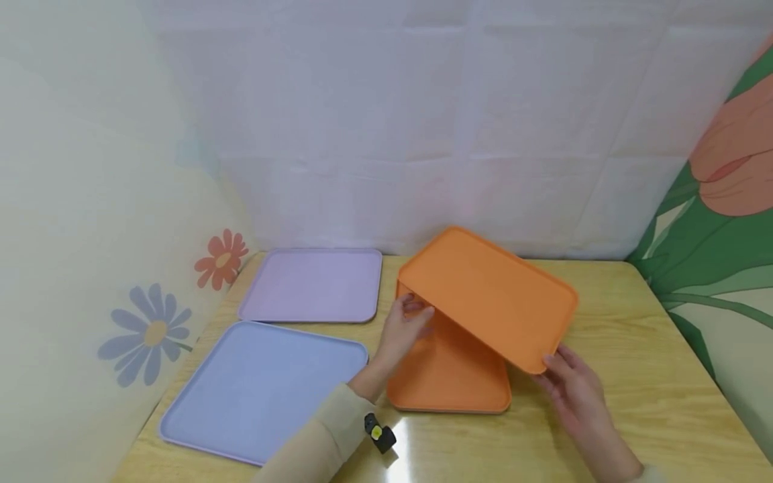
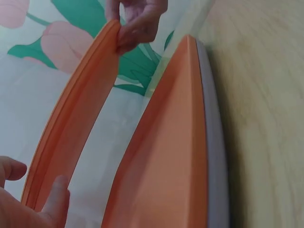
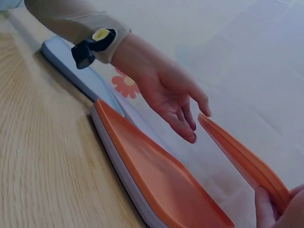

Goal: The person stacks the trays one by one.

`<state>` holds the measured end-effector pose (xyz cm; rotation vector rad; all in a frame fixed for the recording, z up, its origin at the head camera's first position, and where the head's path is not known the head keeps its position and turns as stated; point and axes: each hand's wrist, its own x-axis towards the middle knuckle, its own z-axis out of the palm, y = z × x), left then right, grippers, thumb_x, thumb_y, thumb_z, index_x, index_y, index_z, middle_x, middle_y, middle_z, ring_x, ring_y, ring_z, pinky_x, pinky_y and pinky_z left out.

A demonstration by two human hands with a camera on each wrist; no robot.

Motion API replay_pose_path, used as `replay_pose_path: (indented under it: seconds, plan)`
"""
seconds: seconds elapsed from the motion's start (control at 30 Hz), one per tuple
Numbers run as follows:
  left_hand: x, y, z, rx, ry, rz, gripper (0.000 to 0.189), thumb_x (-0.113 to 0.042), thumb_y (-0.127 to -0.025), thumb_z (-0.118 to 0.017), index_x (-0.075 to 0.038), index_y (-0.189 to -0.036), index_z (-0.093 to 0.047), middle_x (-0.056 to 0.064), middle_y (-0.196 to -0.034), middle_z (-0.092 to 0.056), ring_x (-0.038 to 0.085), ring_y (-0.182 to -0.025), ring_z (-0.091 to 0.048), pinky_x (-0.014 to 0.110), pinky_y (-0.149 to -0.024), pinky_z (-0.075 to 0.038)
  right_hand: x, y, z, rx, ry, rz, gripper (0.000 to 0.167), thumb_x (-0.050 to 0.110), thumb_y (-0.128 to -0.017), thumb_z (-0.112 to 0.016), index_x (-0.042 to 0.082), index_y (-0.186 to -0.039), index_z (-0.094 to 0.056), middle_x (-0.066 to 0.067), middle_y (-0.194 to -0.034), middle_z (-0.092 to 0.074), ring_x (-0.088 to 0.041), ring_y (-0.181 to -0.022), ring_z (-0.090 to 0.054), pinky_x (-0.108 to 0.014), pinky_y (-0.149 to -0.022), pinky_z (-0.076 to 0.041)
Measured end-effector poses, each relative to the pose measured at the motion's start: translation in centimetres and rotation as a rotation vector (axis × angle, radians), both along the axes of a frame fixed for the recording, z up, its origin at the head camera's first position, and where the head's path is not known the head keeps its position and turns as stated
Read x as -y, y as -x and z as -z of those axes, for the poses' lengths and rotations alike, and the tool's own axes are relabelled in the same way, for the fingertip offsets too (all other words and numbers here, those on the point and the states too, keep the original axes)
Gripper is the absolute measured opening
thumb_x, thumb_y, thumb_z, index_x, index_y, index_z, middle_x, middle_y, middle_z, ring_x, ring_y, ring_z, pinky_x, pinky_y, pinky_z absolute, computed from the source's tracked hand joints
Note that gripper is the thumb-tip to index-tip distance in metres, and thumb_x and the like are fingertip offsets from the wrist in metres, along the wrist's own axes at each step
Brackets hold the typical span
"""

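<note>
An orange tray (image 1: 489,295) is held up at a tilt over a second orange tray (image 1: 453,376), which lies on the table. My right hand (image 1: 576,389) pinches the raised tray at its near right corner, thumb on top and fingers beneath. At the opposite end my left hand (image 1: 401,332) is right at the tray's edge, its fingers loosely spread and not closed round it. The right wrist view shows a left fingertip (image 3: 204,108) at the tray's end. Under the lower orange tray sits a pale purple-grey tray (image 2: 213,133), seen only as a rim.
A lilac tray (image 1: 320,285) lies at the back left of the wooden table (image 1: 634,335). In front of it is a light blue tray (image 1: 266,389), with my left sleeve across its near corner. A white cloth (image 1: 386,134) hangs behind the table, and painted walls flank both sides.
</note>
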<state>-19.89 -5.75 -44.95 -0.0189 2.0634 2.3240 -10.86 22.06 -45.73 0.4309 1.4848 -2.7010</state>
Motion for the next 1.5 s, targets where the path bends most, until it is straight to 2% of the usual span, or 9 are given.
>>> replay_pose_path:
  seconds: [0.03,0.23,0.43,0.77,0.97,1.1,1.33,1.4,1.5]
  plan:
    - [-0.2,0.0,-0.1,0.012,-0.034,-0.013,0.061,-0.005,-0.094,-0.065,0.008,-0.144,-0.034,0.026,-0.128,-0.052,0.022,-0.101,-0.061,0.046,-0.088,-0.061,0.4,0.0,-0.1,-0.005,0.007,0.007,0.023,-0.003,-0.101,-0.052,0.013,-0.117,-0.055,0.007,-0.101,-0.069,-0.008,-0.088,-0.067,-0.022,-0.078,-0.060]
    - [-0.8,-0.1,-0.3,0.036,-0.177,-0.083,0.066,-0.001,-0.093,-0.067,0.003,-0.147,-0.029,0.018,-0.126,-0.049,0.014,-0.092,-0.060,0.037,-0.083,-0.062,2.4,0.2,-0.5,0.016,-0.043,0.016,0.039,-0.002,-0.101,-0.053,0.007,-0.136,-0.040,0.011,-0.102,-0.067,-0.006,-0.089,-0.066,-0.022,-0.081,-0.059]
    - [-1.0,0.0,-0.4,0.023,-0.198,-0.136,0.073,0.000,-0.090,-0.071,-0.003,-0.149,-0.028,0.013,-0.118,-0.046,0.014,-0.086,-0.059,0.028,-0.071,-0.062,4.4,0.5,-0.1,-0.018,-0.032,0.015,0.028,-0.002,-0.100,-0.055,0.010,-0.124,-0.045,0.008,-0.102,-0.062,-0.007,-0.086,-0.064,-0.022,-0.076,-0.059]
    - [0.2,0.8,-0.7,0.043,-0.214,-0.171,0.076,0.012,-0.085,-0.063,-0.014,-0.151,-0.034,0.008,-0.112,-0.042,0.013,-0.080,-0.056,0.024,-0.053,-0.058,6.2,0.7,0.0,-0.026,-0.095,-0.029,0.036,-0.004,-0.099,-0.056,0.010,-0.128,-0.038,0.006,-0.103,-0.059,-0.008,-0.088,-0.064,-0.024,-0.079,-0.059]
    - [1.6,1.2,-1.0,0.070,-0.216,-0.132,0.082,0.015,-0.086,-0.062,-0.012,-0.156,-0.028,0.011,-0.116,-0.042,0.016,-0.083,-0.059,0.025,-0.053,-0.057,5.0,1.2,-0.2,-0.023,-0.113,-0.135,0.037,0.008,-0.102,-0.057,0.011,-0.133,-0.038,0.006,-0.105,-0.068,-0.011,-0.091,-0.068,-0.026,-0.080,-0.060]
    - [2.5,1.3,-1.5,0.088,-0.196,-0.083,0.086,0.014,-0.086,-0.061,-0.010,-0.159,-0.022,0.014,-0.121,-0.042,0.016,-0.079,-0.060,0.025,-0.052,-0.056,3.4,1.9,-0.5,-0.061,-0.101,-0.164,0.032,0.017,-0.105,-0.054,0.010,-0.133,-0.040,0.006,-0.105,-0.069,-0.011,-0.094,-0.068,-0.028,-0.080,-0.061]
    - [4.2,1.7,-2.2,0.125,-0.140,0.049,0.088,0.015,-0.086,-0.061,-0.012,-0.161,-0.022,0.013,-0.122,-0.044,0.015,-0.079,-0.060,0.025,-0.054,-0.057,-0.3,3.8,-1.0,-0.057,-0.107,-0.244,0.017,0.028,-0.107,-0.050,0.020,-0.118,-0.060,0.008,-0.106,-0.069,-0.008,-0.096,-0.067,-0.029,-0.082,-0.060]
    - [4.8,1.8,-2.3,0.132,-0.127,0.103,0.089,0.015,-0.086,-0.060,-0.011,-0.161,-0.021,0.013,-0.124,-0.044,0.015,-0.080,-0.061,0.026,-0.054,-0.057,-1.2,4.7,-1.3,-0.046,-0.179,-0.311,0.022,0.031,-0.108,-0.048,0.019,-0.124,-0.059,0.010,-0.108,-0.070,-0.006,-0.098,-0.066,-0.027,-0.083,-0.058]
    - [5.6,2.0,-2.4,0.146,-0.090,0.194,0.087,0.013,-0.087,-0.060,-0.008,-0.161,-0.021,0.014,-0.126,-0.044,0.017,-0.083,-0.063,0.027,-0.057,-0.058,-2.4,6.1,-1.8,-0.053,-0.317,-0.457,0.044,0.033,-0.109,-0.045,0.013,-0.148,-0.043,0.013,-0.114,-0.069,-0.006,-0.104,-0.066,-0.027,-0.087,-0.058]
